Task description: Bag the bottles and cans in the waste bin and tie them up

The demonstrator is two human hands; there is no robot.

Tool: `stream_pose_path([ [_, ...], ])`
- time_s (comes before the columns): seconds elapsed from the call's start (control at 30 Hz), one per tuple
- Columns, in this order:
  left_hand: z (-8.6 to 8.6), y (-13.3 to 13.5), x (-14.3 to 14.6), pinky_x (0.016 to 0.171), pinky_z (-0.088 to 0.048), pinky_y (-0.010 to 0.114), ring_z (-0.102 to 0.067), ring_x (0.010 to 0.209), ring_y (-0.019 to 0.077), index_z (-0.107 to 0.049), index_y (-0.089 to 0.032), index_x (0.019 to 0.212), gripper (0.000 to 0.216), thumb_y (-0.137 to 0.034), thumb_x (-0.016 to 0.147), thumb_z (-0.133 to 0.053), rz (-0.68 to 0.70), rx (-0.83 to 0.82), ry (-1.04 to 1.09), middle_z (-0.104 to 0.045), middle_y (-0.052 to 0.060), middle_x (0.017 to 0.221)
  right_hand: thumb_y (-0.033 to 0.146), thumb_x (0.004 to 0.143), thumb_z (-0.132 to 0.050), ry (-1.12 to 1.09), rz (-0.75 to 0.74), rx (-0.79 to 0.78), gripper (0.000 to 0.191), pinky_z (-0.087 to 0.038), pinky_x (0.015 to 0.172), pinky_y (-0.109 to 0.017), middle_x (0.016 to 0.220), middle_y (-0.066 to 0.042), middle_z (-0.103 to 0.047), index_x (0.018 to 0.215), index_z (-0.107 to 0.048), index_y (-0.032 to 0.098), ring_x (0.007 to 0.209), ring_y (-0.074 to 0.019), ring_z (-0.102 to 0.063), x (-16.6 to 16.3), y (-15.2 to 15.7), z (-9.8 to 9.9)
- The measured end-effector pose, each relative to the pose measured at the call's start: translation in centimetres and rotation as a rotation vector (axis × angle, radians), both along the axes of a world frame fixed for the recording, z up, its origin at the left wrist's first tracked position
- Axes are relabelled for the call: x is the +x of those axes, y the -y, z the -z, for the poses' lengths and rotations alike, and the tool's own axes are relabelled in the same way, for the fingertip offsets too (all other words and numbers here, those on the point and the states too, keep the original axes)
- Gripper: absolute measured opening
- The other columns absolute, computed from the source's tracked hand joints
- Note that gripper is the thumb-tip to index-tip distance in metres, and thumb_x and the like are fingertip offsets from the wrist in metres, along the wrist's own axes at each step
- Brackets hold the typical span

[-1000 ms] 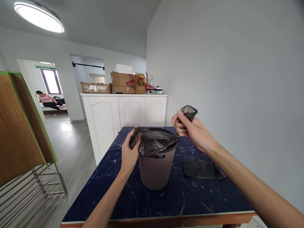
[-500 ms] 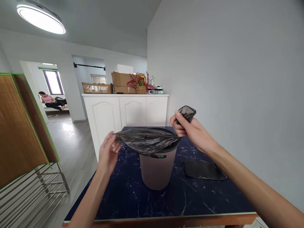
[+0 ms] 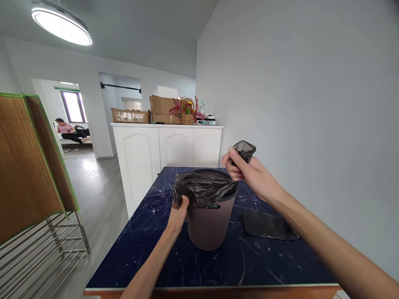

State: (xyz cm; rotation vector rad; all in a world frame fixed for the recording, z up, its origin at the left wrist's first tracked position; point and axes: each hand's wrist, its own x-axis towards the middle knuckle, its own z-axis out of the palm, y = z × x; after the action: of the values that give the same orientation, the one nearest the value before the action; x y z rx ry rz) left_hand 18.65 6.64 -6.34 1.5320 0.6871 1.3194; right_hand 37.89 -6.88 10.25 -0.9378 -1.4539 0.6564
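A thin black garbage bag (image 3: 205, 189) is stretched over the mouth of a brownish-grey trash can (image 3: 207, 228), which stands upright on a dark blue marbled table. My right hand (image 3: 241, 164) is closed round a bunched part of the bag, above the can's right rim; a tuft sticks up out of the fist. My left hand (image 3: 180, 211) grips the bag's left end beside the can, thumb showing and the other fingers hidden by the film. Through the can's handle slot a bit of green shows. Right of the can lies a flat, folded black plastic piece (image 3: 269, 225).
A white cabinet (image 3: 174, 147) behind the table bears cardboard boxes (image 3: 131, 116), a flower basket (image 3: 187, 119) and bottles. At left stands a metal rack (image 3: 67, 236) with a brown mat (image 3: 28, 166). A person (image 3: 70, 129) sits in the far room. A wall rises at right.
My left hand has moved right and down, closer to the can, and its fingers have gone behind the bag's film. The bag's left end is now gathered round them. My right hand keeps its hold.
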Motion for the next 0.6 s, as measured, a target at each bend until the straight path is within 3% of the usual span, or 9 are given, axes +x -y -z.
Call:
stream_pose_path([
  [0.17,-5.1,-0.2,0.5,0.105,-0.059,0.054,-0.054,0.146,0.0409,-0.066,-0.032,0.143,0.071,-0.078,0.088,-0.068,-0.052,-0.144,0.158,-0.064,0.012,0.151,0.071,0.097,-0.064,-0.062,-0.035,-0.011,0.051,-0.017,0.053,-0.029,0.07,0.008,-0.022,0.086,-0.062,0.021,0.06,-0.0115,-0.018,-0.5,-0.1,-0.2],
  [0.27,-8.3,0.6,0.9,0.103,-0.059,0.049,-0.063,0.135,0.0363,-0.071,-0.029,0.129,0.055,-0.071,0.093,-0.067,0.082,-0.087,0.293,-0.072,0.012,0.136,0.068,0.094,-0.07,-0.181,-0.018,-0.041,0.049,-0.013,0.051,-0.029,0.071,0.008,-0.022,0.086,-0.061,0.022,0.059,-0.0106,-0.016,-0.7,-0.4,-0.6],
  [0.37,-11.0,1.0,1.3,0.097,-0.061,0.041,-0.073,0.102,0.0248,-0.07,-0.025,0.108,0.036,-0.06,0.098,-0.069,0.266,-0.054,0.496,-0.075,0.006,0.097,0.066,0.088,-0.078,-0.274,-0.023,-0.084,0.048,-0.01,0.049,-0.027,0.072,0.009,-0.022,0.088,-0.058,0.023,0.058,-0.0094,-0.014,-0.6,-1.2,-1.1],
  [0.47,-13.0,1.1,1.6,0.072,-0.059,0.028,-0.052,0.056,0.0105,-0.063,-0.022,0.09,0.032,-0.051,0.097,-0.075,0.367,-0.081,0.604,-0.046,-0.006,0.063,0.065,0.087,-0.078,-0.255,-0.005,-0.117,0.045,-0.01,0.049,-0.026,0.07,0.009,-0.02,0.093,-0.057,0.025,0.057,-0.0096,-0.013,-0.2,-2.2,-1.6],
  [0.53,-13.9,1.1,1.8,0.054,-0.048,0.02,-0.031,0.047,0.0071,-0.06,-0.02,0.085,0.035,-0.049,0.097,-0.076,0.389,-0.1,0.592,-0.03,-0.009,0.061,0.063,0.091,-0.071,-0.238,0.036,-0.162,0.042,-0.01,0.048,-0.026,0.069,0.009,-0.021,0.093,-0.055,0.025,0.056,-0.01,-0.013,0.0,-2.8,-1.9],
  [0.6,-14.7,1.1,2.0,0.044,-0.034,0.017,-0.022,0.047,0.0067,-0.059,-0.019,0.083,0.038,-0.05,0.095,-0.078,0.382,-0.091,0.563,-0.025,-0.01,0.063,0.055,0.095,-0.064,-0.258,0.048,-0.209,0.033,-0.013,0.048,-0.025,0.071,0.008,-0.022,0.093,-0.054,0.023,0.057,-0.0104,-0.016,0.3,-3.2,-2.1],
])
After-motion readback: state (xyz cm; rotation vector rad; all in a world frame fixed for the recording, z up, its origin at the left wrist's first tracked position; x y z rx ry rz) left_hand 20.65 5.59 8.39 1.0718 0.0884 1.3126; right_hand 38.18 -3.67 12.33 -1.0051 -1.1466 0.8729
